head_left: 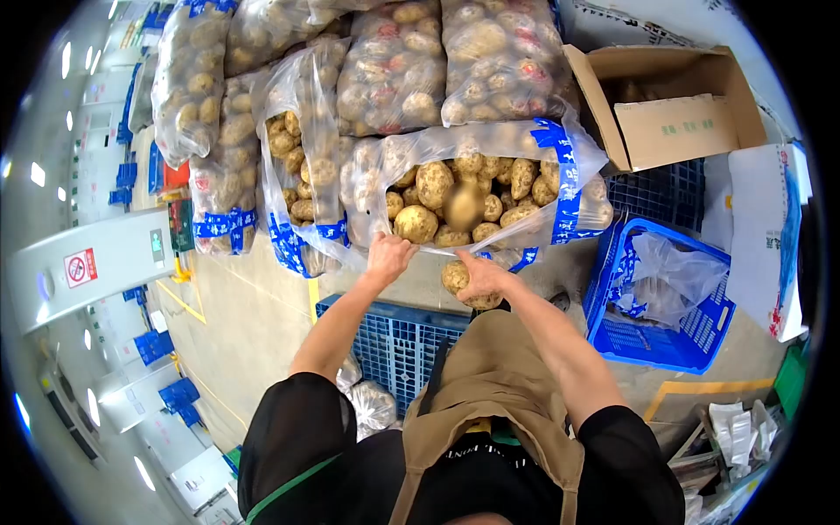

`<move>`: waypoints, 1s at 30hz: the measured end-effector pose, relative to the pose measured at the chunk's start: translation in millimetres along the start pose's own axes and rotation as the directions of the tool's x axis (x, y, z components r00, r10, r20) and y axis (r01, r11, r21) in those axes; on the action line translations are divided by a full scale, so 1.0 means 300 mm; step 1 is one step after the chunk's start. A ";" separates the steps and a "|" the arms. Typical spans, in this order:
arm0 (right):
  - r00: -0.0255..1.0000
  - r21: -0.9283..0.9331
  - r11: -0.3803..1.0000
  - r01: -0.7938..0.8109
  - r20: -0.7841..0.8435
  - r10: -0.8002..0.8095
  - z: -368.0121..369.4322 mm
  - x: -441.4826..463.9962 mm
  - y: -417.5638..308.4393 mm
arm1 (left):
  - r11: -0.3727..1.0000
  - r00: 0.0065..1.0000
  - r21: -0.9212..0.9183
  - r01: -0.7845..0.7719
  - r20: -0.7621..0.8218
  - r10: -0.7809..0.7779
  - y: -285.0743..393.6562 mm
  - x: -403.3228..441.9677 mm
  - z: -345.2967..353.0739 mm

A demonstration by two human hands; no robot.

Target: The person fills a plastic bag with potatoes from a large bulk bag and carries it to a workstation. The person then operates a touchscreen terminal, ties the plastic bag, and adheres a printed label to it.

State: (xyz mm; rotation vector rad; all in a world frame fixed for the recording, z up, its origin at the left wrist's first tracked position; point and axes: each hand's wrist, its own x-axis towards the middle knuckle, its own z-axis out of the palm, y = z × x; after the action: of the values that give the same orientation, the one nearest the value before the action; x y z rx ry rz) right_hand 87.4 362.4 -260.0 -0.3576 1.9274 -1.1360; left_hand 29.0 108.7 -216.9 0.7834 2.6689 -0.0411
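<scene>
A clear plastic bag of potatoes (577, 179) lies on its side in front of me, torn open along its middle, with loose brown potatoes (416, 225) showing in the gap. My left hand (391, 259) is closed on the near edge of the plastic, left of the opening. Just below that same edge, my right hand (486, 278) grips a potato (455, 276); a second potato (485, 301) shows under the palm. One potato-coloured patch in the opening is blurred.
More full potato bags (391, 70) are stacked behind and to the left, one torn open (302, 96). On the right are an open cardboard box (674, 131) and a blue crate (604, 324) with crumpled plastic. A blue pallet (394, 350) lies by my legs.
</scene>
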 end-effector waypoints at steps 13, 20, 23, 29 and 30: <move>0.995 0.026 0.995 -0.095 -0.021 0.095 0.024 -0.032 -0.055 | 0.823 0.691 0.151 0.547 0.473 -0.546 0.091 0.342 -0.036; 0.994 0.057 0.993 -0.102 -0.028 0.104 0.006 -0.055 -0.065 | 0.891 0.788 0.033 0.453 0.452 -0.418 0.067 0.357 -0.099; 0.991 0.091 0.989 -0.117 -0.055 0.123 0.001 -0.062 -0.082 | 0.921 0.847 -0.056 0.385 0.417 -0.329 0.018 0.334 -0.126; 0.990 0.382 0.924 0.013 -0.133 0.041 -0.043 -0.096 -0.087 | 0.785 0.932 -0.538 0.306 0.335 -0.134 0.028 0.313 -0.445; 0.976 0.469 0.878 0.095 -0.216 0.010 -0.027 -0.134 -0.072 | 0.652 0.926 -0.675 0.345 0.359 -0.118 0.001 0.299 -0.433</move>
State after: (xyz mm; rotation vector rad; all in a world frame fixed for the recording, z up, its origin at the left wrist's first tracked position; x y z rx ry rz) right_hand 101.7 379.6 -219.3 -0.0051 1.7401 -1.6869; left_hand -83.7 172.0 -126.5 0.1361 2.1802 0.7537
